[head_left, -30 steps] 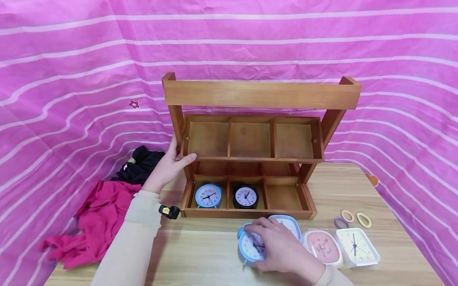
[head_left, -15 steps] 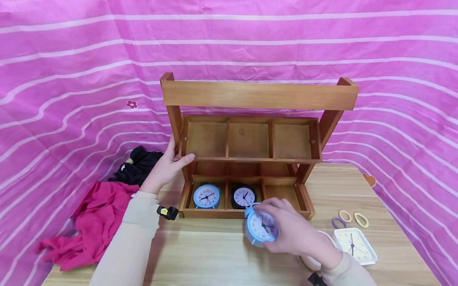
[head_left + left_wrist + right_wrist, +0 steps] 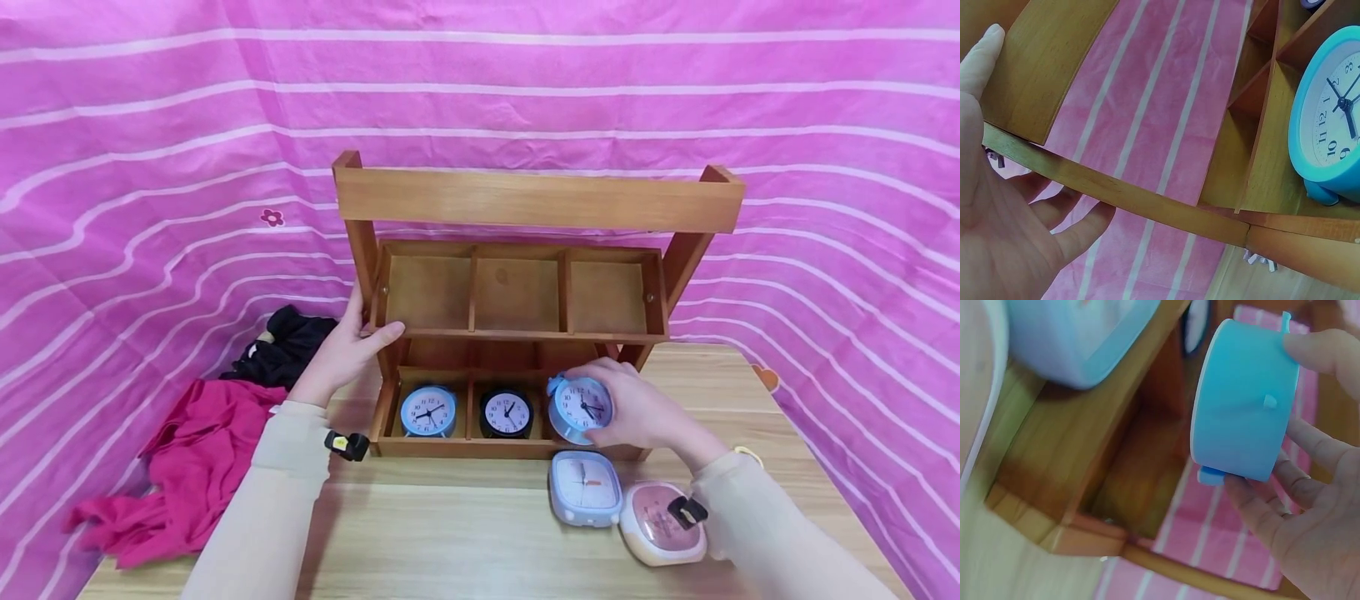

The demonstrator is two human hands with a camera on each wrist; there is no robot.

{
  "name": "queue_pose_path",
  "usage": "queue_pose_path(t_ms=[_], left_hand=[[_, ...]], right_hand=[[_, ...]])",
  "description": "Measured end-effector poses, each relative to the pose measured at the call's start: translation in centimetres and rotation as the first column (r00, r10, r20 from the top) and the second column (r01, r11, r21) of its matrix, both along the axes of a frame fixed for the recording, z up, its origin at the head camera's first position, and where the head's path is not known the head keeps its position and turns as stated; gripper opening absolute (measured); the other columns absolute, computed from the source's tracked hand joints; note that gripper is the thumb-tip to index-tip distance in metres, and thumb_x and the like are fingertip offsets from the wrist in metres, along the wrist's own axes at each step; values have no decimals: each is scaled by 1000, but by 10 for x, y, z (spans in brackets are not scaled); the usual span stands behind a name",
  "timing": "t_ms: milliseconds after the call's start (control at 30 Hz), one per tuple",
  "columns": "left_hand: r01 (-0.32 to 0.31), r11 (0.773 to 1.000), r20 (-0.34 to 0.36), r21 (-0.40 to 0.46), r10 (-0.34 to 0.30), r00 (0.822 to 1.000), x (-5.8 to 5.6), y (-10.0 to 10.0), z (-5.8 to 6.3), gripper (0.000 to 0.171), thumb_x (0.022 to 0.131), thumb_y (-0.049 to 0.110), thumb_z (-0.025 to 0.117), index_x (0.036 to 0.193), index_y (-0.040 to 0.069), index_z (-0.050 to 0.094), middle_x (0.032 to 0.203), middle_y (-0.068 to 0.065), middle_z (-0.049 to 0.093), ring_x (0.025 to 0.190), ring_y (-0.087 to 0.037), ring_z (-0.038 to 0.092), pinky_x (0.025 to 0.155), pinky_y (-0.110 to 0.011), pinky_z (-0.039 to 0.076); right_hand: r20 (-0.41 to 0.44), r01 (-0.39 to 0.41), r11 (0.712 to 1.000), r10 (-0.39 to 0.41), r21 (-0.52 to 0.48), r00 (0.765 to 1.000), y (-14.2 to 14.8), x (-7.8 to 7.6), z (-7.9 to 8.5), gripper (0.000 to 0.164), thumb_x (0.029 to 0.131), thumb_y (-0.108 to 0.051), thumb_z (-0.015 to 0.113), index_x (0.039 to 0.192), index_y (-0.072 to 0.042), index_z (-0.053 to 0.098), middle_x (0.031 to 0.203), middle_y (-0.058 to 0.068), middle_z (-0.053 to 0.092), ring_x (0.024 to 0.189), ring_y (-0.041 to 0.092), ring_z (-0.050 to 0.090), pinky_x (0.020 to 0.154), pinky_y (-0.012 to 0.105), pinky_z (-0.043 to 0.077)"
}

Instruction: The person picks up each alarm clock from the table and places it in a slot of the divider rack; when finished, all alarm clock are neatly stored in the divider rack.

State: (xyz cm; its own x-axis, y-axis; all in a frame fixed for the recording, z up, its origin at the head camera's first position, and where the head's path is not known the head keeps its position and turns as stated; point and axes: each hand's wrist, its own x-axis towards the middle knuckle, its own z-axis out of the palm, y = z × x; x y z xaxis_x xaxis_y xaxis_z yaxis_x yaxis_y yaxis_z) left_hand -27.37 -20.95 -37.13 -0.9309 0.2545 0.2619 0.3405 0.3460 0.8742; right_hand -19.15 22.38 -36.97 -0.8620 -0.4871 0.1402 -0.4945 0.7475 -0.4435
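A two-tier wooden shelf (image 3: 525, 198) with divided compartments stands on the table. My left hand (image 3: 339, 357) grips its left side, thumb on the front of the upper tier and fingers behind the side post, as the left wrist view shows. My right hand (image 3: 641, 408) holds a light-blue alarm clock (image 3: 576, 412) at the lower right compartment, face toward me. In the right wrist view the clock's blue back (image 3: 1244, 403) sits between thumb and fingers, above the compartment floor. Another blue clock (image 3: 428, 412) is in the lower left compartment, a black clock (image 3: 507, 414) in the middle one.
In front of the shelf lie a pale-blue square clock (image 3: 587, 492) and a pink-and-white clock (image 3: 663, 521), partly under my right wrist. Magenta cloth (image 3: 202, 467) and black cloth (image 3: 281, 350) lie at the left. A pink striped curtain (image 3: 525, 100) surrounds the table.
My right hand has lifted the light-blue alarm clock off the table and carried it up and right to the lower right compartment. My left hand keeps its grip on the shelf.
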Motion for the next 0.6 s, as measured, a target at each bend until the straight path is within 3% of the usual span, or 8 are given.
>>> queue_pose_path(t_ms=[267,600], left_hand=[[4,1000,-7,6,-4,1000,-2,-1,-3,96,102,36,69,162,57,-3,173,-6,17,151,-40,35,117,-64,34],[-14,1000,0,-15,14,1000,-2,-1,-2,96,101,39,69,162,57,-3,173,-8,20,151,-41,36,118,-65,33]], right_hand=[[50,37,998,-40,52,998,11,-24,-13,76,69,-22,96,136,-9,63,127,13,64,115,36,57,96,63,53],[120,58,996,-67,70,991,19,-30,-30,73,69,-24,97,134,-13,65,130,14,61,115,35,57,97,62,54]])
